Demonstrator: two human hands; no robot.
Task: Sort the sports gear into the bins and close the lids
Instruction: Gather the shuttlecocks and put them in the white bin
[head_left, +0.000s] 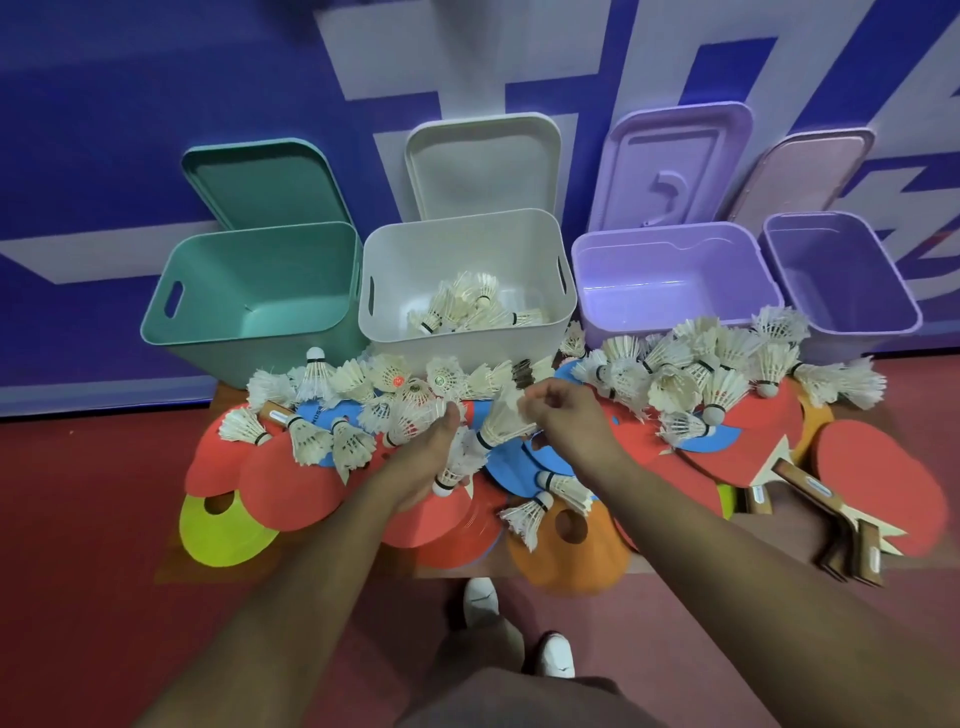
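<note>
Dozens of shuttlecocks (670, 389) lie loose before the white bin (467, 348), some inside. Left hand (431, 447) clutches a cluster, right hand (566, 415) pinches one by its feathers. Grip lightly; release both over that bin.

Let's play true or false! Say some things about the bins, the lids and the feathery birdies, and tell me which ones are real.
1. The white bin has shuttlecocks in it. True.
2. The green bin is full of paddles. False: it looks empty.
3. All the lids are shut. False: every bin is open, and each lid stands behind its bin, like the green lid.
4. Both hands are empty. False: the left hand holds a handful of shuttlecocks, and the right hand pinches one shuttlecock.
5. A yellow cone lies at the left of the pile. True.
</note>
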